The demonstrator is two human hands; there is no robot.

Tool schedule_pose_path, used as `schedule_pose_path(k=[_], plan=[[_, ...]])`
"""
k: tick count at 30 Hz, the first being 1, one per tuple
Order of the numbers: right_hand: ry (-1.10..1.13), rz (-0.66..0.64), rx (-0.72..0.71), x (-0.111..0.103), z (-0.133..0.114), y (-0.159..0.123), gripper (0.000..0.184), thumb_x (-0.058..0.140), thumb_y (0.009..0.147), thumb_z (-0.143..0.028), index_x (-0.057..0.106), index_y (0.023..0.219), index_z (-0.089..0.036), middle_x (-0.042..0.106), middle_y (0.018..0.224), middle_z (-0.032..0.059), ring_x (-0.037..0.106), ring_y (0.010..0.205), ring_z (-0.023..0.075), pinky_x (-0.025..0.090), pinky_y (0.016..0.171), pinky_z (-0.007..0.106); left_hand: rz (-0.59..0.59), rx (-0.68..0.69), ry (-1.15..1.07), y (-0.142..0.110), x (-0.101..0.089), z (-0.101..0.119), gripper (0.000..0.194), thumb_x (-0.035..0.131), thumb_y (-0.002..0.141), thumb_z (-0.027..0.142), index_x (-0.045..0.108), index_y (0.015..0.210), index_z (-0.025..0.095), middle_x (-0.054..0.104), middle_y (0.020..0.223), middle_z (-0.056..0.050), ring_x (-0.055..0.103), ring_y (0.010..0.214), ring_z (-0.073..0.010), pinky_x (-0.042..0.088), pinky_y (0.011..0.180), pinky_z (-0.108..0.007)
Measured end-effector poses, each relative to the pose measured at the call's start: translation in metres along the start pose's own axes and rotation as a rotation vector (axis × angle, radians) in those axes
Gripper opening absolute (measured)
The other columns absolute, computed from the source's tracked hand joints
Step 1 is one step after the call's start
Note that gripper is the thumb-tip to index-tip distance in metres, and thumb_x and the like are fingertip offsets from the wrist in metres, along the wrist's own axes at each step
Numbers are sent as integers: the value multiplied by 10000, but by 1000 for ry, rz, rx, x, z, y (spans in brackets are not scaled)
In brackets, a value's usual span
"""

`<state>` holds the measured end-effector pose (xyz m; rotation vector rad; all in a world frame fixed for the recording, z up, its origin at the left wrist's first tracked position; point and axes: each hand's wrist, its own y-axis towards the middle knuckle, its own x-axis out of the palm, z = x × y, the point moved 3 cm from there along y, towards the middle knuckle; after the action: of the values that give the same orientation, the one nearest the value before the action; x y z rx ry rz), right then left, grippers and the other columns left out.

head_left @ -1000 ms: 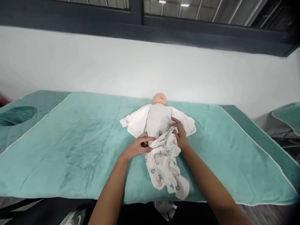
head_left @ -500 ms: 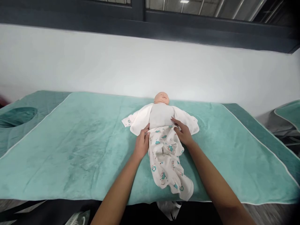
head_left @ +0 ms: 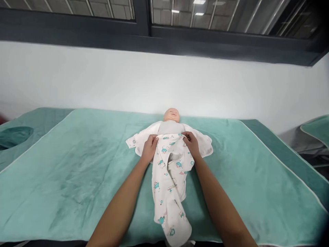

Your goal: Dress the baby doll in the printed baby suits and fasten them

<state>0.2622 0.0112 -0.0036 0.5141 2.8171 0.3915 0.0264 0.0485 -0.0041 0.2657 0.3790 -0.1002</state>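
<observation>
A baby doll (head_left: 171, 115) lies on its back on a teal towel (head_left: 77, 161), head toward the wall. An open white top (head_left: 203, 145) spreads out at both of its sides. Patterned white trousers (head_left: 168, 171) cover its lower body and trail toward me. My left hand (head_left: 149, 147) grips the waistband at the doll's left side of the view, fingers curled. My right hand (head_left: 191, 144) grips the waistband on the other side. The band sits high on the grey torso (head_left: 169, 128).
The towel covers a padded table against a white wall (head_left: 164, 82) under dark window frames. A darker teal face hole (head_left: 14, 135) shows at far left. Another teal-covered table (head_left: 315, 128) stands at the right edge.
Both hands have slid the patterned trousers up the doll's body from hip level to high on the torso. The trouser legs now lie straighter toward me.
</observation>
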Motion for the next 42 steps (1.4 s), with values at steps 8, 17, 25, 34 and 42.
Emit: schedule_pose_path(k=[8,17,25,34,42], plan=[[-285,-55,-31,-23,-8,-3,257,659,801,-453,590,852,-211,636,879,45,576,809,208,471,725,330,-454,-124,-211,2,-27,-3,180,567,864,359,596,924,191,580,825,7,537,777,-144,417,726,-254],[59,-475,443,-27,-8,-13,376,647,789,-571,547,756,-210,497,620,-50,388,559,113,294,515,249,-654,-139,-247,-10,-31,9,131,675,732,284,667,830,197,648,1069,-61,621,939,-220,520,804,-319],[389,-515,469,-32,0,-14,293,766,685,-393,579,803,-201,562,735,-29,472,635,120,382,584,242,-548,-147,-324,-15,-33,10,172,693,727,292,564,734,178,634,888,-16,580,786,-153,462,703,-256],[388,-240,398,-16,4,-10,232,684,714,-338,517,829,-225,486,627,-69,399,519,98,302,492,220,-242,-165,-312,-17,-13,0,210,654,749,279,459,769,205,457,663,62,376,574,-84,324,538,-201],[305,-211,343,-15,10,-3,204,581,702,-303,486,875,-253,492,650,-70,410,533,121,321,521,240,-149,-182,-438,-16,6,-7,159,603,757,241,448,778,214,443,618,68,371,529,-85,300,508,-202]])
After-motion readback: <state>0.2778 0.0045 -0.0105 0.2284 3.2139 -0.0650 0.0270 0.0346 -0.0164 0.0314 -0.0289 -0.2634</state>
